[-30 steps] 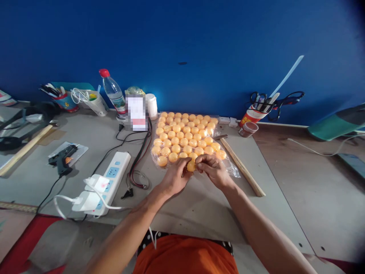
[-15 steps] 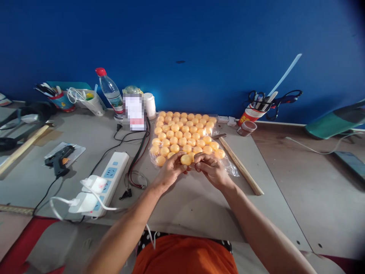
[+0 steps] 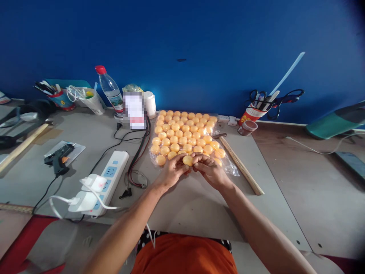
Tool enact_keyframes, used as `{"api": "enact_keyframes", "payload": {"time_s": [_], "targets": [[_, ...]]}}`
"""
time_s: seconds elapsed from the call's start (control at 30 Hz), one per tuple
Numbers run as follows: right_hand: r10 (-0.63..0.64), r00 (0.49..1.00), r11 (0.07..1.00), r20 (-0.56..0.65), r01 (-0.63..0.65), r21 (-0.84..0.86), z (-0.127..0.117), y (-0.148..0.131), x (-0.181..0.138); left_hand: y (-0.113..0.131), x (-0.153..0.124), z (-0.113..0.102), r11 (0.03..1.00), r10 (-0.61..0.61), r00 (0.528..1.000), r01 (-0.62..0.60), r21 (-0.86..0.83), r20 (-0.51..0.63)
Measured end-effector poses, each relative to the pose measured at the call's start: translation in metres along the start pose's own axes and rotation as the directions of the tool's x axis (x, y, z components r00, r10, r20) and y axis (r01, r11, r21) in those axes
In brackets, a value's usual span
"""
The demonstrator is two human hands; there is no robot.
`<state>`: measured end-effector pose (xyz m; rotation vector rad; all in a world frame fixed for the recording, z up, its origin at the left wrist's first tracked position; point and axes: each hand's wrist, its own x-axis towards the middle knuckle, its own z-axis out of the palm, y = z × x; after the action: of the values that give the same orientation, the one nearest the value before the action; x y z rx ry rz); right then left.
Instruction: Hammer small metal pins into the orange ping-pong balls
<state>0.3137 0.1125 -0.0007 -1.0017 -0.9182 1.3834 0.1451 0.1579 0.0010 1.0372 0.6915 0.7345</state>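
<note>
Between my hands, just over the near edge of a clear plastic bag [image 3: 232, 169], is a yellow-orange ping-pong ball [image 3: 187, 160]. My left hand [image 3: 173, 171] grips its left side with thumb and fingers. Pinched against its right side are the fingertips of my right hand [image 3: 209, 169]. My fingers cover part of the ball, so I cannot tell if it is whole. Rows of orange ping-pong balls [image 3: 179, 134] lie inside the bag behind my hands. A hammer with a wooden handle [image 3: 242, 167] lies right of the bag.
Left of my arms lie a white power strip [image 3: 114, 171] with plugs, several cables [image 3: 137, 160] and a black glue gun [image 3: 60, 158]. Along the blue wall stand a bottle [image 3: 110, 91], a white container [image 3: 149, 103] and a cup of pens and scissors [image 3: 252, 113].
My right fingers have come closer to my left hand around the ball. The ball has shifted slightly to the right and shows a little less of itself.
</note>
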Motion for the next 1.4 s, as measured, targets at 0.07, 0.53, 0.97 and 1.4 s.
{"api": "enact_keyframes", "payload": {"time_s": [0.07, 0.53, 0.97, 1.4], "targets": [[0.016, 1.000, 1.000, -0.011, -0.016, 0.019, 0.000, -0.001, 0.000, 0.001, -0.001, 0.001, 1.000, -0.003, 1.000, 0.003, 0.002, 0.003], [0.034, 0.998, 0.997, -0.044, -0.031, 0.067, 0.004, -0.006, -0.001, -0.001, 0.000, -0.003, 1.000, -0.003, 1.000, 0.002, 0.015, 0.006], [0.068, 0.987, 0.996, -0.143, -0.058, 0.072, 0.006, -0.014, -0.002, -0.001, 0.001, -0.003, 0.999, -0.007, 1.000, 0.007, 0.031, -0.009], [0.102, 0.994, 0.995, -0.037, -0.101, 0.021, 0.003, -0.007, -0.001, -0.002, 0.002, -0.001, 0.998, -0.020, 1.000, 0.020, 0.061, 0.002]]}}
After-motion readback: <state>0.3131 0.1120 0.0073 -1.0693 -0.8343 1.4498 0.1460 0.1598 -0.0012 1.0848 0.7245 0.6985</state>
